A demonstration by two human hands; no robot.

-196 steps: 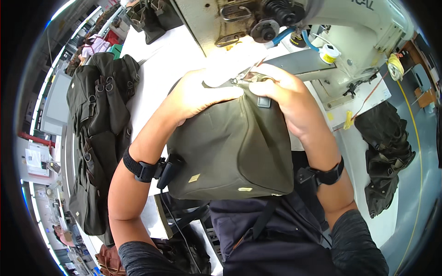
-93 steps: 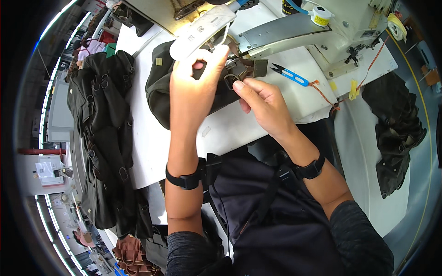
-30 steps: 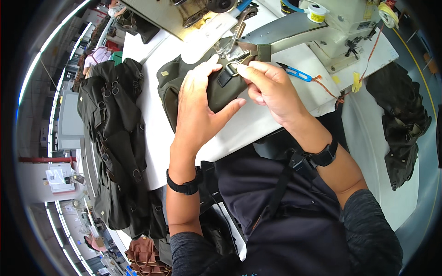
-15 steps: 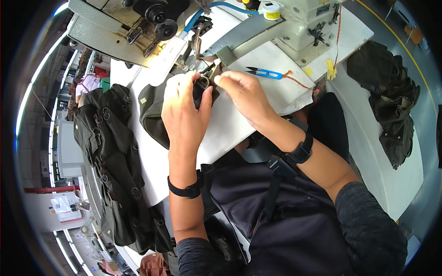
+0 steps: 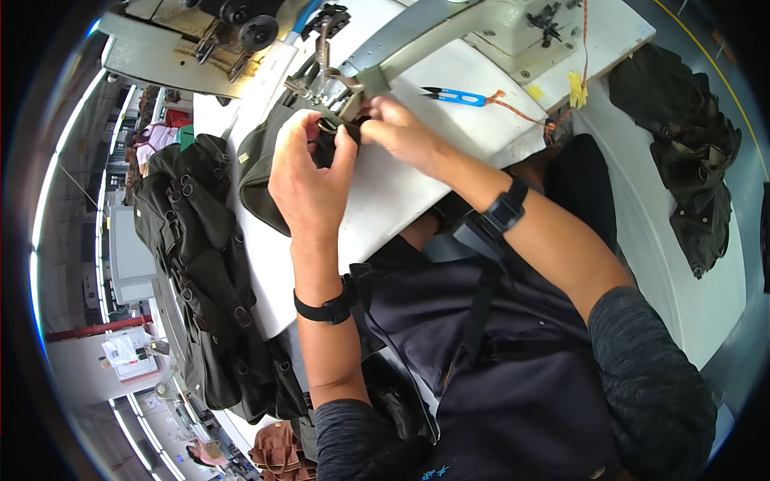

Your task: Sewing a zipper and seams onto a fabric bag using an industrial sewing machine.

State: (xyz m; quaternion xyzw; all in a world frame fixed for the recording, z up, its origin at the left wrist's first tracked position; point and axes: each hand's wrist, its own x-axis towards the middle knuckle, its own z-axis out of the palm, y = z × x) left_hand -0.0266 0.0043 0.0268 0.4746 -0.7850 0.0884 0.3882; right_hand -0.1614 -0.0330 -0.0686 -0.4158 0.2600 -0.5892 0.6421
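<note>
Green bag (image 5: 263,172), ten o'clock: my left fingers (image 5: 345,152) pinch its ring (image 5: 327,125); whether my right fingers (image 5: 378,131) grip, I can't tell. Likely aligning; next calls for steadiness.

We take this to be a sewing workshop, laid out like a factory floor. A heavy sewing machine (image 5: 152,52) stands on the white desk (image 5: 473,140), with a dark green bag (image 5: 258,178) at its working end and blue-handled snips (image 5: 464,98) lying near it. We see similar green bags (image 5: 200,264) heaped along the left, another dark pile (image 5: 682,136) at the right, and brown bags (image 5: 277,450) low down. Behind them, long tube lights (image 5: 38,228) run through a deep hall where other people (image 5: 150,146) show, small and far off.
</note>
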